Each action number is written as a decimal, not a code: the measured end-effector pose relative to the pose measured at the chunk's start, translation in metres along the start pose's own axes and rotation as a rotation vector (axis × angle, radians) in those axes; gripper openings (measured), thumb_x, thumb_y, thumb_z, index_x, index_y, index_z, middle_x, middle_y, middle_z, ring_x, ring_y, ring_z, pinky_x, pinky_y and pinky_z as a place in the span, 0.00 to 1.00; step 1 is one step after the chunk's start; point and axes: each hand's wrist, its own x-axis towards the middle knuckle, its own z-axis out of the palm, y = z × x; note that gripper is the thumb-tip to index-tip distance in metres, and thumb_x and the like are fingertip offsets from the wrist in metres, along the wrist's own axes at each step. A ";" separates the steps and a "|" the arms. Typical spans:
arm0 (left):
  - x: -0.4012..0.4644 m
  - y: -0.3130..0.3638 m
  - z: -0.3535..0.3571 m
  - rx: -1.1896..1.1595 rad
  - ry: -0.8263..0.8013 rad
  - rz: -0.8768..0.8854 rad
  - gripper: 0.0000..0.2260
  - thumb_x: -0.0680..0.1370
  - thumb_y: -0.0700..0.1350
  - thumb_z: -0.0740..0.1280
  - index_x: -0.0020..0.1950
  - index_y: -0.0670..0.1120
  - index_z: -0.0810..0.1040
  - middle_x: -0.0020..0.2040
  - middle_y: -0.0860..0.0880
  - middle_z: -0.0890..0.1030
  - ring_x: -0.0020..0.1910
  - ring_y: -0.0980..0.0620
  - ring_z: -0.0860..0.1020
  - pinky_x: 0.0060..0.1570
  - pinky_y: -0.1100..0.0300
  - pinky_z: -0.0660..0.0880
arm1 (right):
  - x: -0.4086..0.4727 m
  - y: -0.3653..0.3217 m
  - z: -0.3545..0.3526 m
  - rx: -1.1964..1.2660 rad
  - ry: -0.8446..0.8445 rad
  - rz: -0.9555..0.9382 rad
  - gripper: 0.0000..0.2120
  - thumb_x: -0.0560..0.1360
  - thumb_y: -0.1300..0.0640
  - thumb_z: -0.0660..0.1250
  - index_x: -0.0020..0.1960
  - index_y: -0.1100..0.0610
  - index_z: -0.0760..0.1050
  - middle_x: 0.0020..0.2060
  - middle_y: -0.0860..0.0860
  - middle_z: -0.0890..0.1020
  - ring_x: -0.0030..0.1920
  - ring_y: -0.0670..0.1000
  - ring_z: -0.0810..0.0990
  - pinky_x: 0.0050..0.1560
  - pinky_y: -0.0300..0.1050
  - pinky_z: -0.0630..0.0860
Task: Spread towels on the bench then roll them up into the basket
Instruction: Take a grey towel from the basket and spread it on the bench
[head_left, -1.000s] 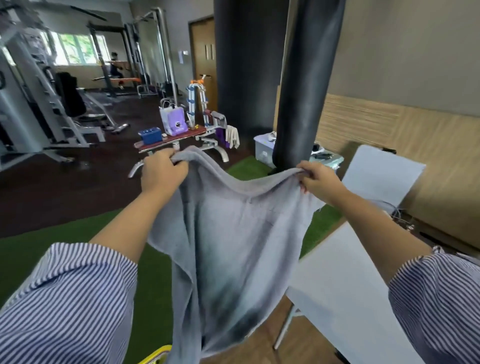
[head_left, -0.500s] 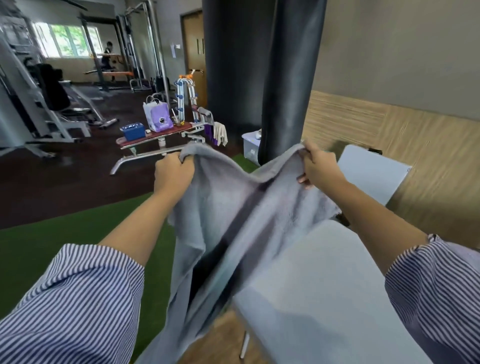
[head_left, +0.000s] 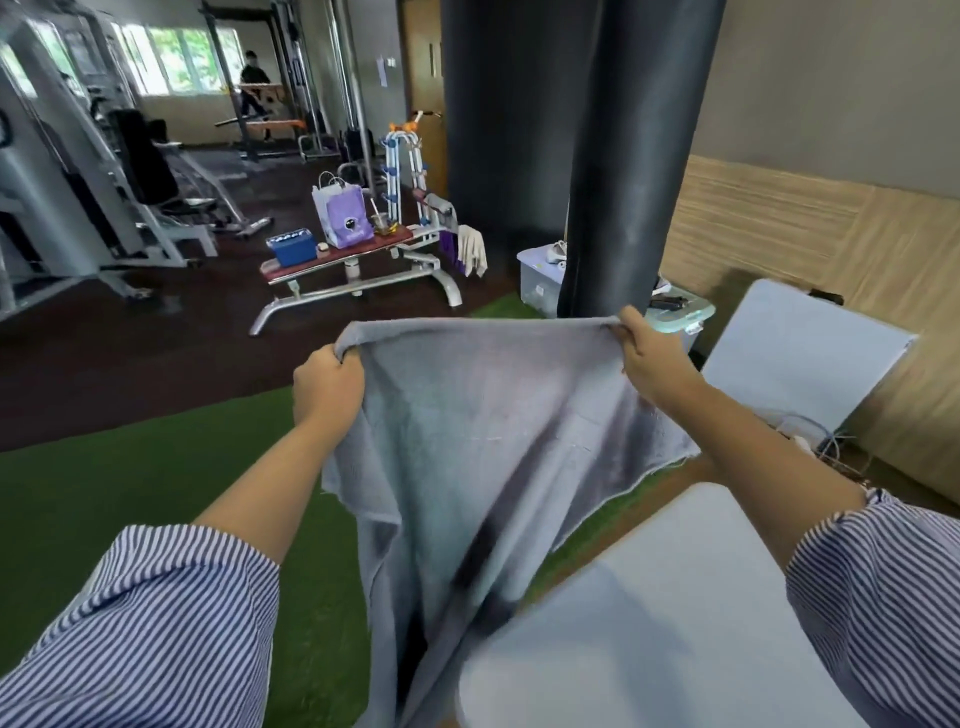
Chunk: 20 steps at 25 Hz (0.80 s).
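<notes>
Grey towel held up taut, ready to spread on the table

The pale table (head_left: 675, 613) lies at 5 o'clock, and the grey towel (head_left: 483, 441) hangs stretched at centre above its near edge, wider and flatter than half a second ago. Left hand (head_left: 328, 388) at 9 o'clock and right hand (head_left: 655, 364) at 2 o'clock each have a grip pinching a top corner, farther apart than before, so the cloth opens.
</notes>
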 end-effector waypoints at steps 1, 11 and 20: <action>0.020 0.001 0.009 0.017 -0.009 -0.004 0.14 0.81 0.45 0.55 0.52 0.38 0.77 0.54 0.35 0.78 0.48 0.38 0.74 0.43 0.53 0.65 | 0.019 0.007 0.010 -0.020 -0.015 0.019 0.08 0.82 0.54 0.51 0.44 0.50 0.59 0.30 0.58 0.70 0.32 0.59 0.72 0.34 0.50 0.70; 0.199 0.074 0.020 -0.037 0.101 0.167 0.13 0.80 0.40 0.55 0.56 0.36 0.77 0.58 0.31 0.76 0.58 0.32 0.73 0.54 0.48 0.69 | 0.214 -0.018 0.020 0.027 0.152 0.073 0.05 0.80 0.58 0.50 0.46 0.53 0.61 0.33 0.59 0.70 0.33 0.56 0.68 0.27 0.43 0.60; 0.191 0.118 -0.029 -0.285 0.208 0.274 0.09 0.76 0.45 0.55 0.41 0.43 0.72 0.44 0.35 0.77 0.43 0.44 0.73 0.40 0.53 0.66 | 0.218 -0.016 -0.048 -0.279 0.240 -0.162 0.13 0.69 0.59 0.60 0.53 0.61 0.72 0.44 0.59 0.76 0.45 0.59 0.74 0.46 0.45 0.67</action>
